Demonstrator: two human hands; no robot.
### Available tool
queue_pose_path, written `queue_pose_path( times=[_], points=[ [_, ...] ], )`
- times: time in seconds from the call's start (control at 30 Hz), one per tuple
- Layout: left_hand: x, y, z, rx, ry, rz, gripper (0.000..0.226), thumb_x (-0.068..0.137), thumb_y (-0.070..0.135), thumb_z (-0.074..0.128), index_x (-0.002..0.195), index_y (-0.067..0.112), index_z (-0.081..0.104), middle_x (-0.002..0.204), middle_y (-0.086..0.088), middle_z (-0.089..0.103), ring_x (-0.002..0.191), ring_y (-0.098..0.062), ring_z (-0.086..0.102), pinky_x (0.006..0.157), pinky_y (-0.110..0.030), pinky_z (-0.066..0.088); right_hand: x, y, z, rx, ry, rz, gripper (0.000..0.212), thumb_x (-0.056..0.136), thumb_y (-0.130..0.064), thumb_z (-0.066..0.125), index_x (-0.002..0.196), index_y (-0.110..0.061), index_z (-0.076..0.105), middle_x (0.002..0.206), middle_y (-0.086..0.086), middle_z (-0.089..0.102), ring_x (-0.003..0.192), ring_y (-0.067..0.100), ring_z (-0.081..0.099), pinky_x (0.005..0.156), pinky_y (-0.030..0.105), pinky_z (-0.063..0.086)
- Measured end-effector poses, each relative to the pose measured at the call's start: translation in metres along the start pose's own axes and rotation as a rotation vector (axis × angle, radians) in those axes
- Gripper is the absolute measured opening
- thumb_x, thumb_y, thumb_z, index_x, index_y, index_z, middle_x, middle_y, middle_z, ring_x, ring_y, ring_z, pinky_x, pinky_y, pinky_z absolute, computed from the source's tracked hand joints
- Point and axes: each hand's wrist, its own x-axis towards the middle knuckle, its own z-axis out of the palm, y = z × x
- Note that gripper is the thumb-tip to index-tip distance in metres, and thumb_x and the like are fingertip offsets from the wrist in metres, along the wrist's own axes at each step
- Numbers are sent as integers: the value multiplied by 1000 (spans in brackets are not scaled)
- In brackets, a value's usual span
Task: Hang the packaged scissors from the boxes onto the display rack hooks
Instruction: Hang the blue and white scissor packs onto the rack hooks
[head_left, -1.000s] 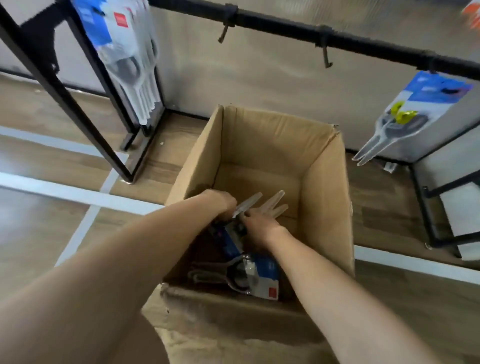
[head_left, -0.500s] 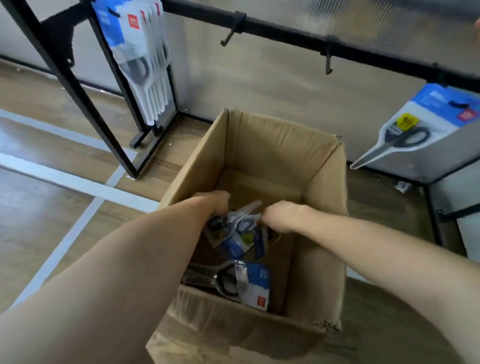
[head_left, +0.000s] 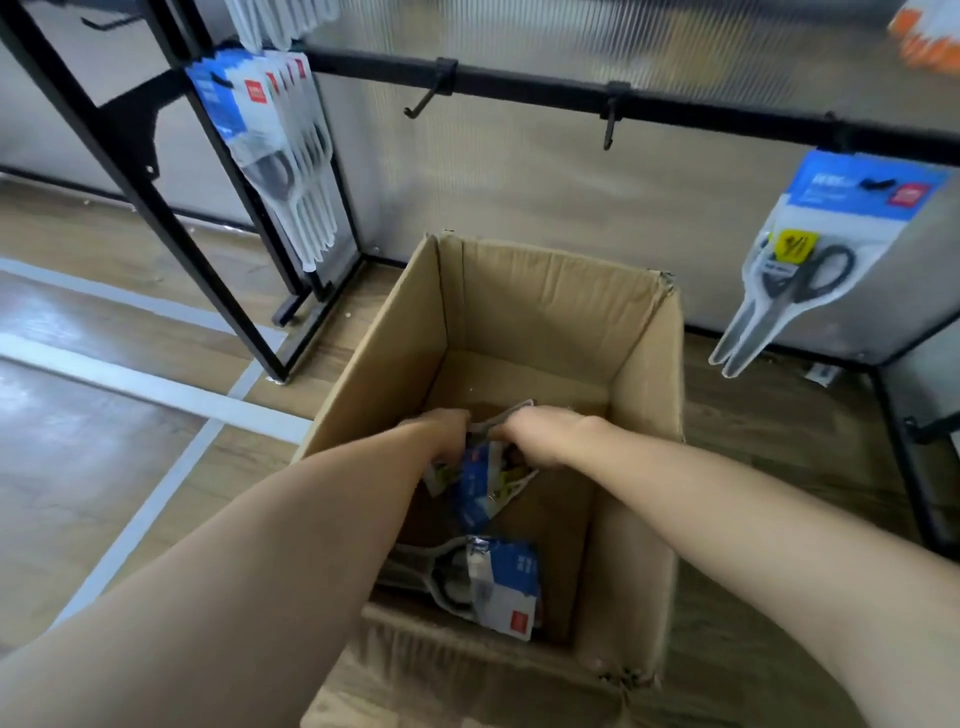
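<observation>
Fingers of both hands, left hand (head_left: 441, 434) and right hand (head_left: 535, 431), grasp a bundle of packaged scissors (head_left: 485, 480) inside the cardboard box (head_left: 644, 395); lift straight up, clear the walls, then align each hang-hole with an empty hook (head_left: 426, 101)

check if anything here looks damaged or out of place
The cardboard box is worn: its far right corner and near right corner are torn and frayed. On the rail, the left bare hook sticks out at a slant, while the other bare hook hangs straight down.
</observation>
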Motion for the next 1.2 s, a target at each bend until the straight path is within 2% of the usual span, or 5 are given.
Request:
queue_pose_path(
  times=[0.27, 0.47, 0.73, 0.97, 1.2],
  points=[
    [-64, -17, -57, -336, -115, -10, 54, 86, 10, 73, 130, 17, 43, 119, -13, 53, 100, -35, 65, 47, -31, 58, -15, 37, -59, 316, 338, 105, 11, 88, -31, 65, 92, -27, 56, 98, 5, 66, 90, 25, 64, 76, 35, 50],
    [-103, -18, -106, -111, -49, 64, 52, 80, 12, 75, 125, 14, 50, 120, -9, 60, 96, -20, 60, 70, -30, 51, -26, 34, -87, 598, 534, -16, 14, 87, -22, 72, 89, -30, 60, 87, -8, 63, 85, 13, 59, 69, 26, 42],
    [-120, 11, -158, -246, 517, 194, 36, 69, 20, 87, 93, 14, 60, 87, 0, 62, 78, -17, 59, 58, -25, 50, -44, 12, -122, 1020, 722, 78, 17, 98, -24, 63, 108, -11, 67, 100, 5, 70, 91, 17, 63, 84, 34, 50],
    [-119, 28, -175, -391, 387, 275, 51, 81, 4, 74, 130, 6, 59, 115, -12, 65, 103, -25, 65, 85, -36, 57, -78, 19, -125, 1147, 916, 176, 21, 96, -28, 66, 107, -11, 69, 96, 1, 72, 90, 16, 68, 83, 35, 56],
    [-144, 85, -196, -477, 621, 420, 41, 73, 8, 83, 111, 6, 68, 102, -11, 64, 87, -25, 62, 74, -34, 57, -111, 39, -138, 1358, 1233, 223, 7, 98, -18, 62, 101, -20, 68, 103, 3, 72, 100, 22, 69, 96, 41, 53]
  ],
)
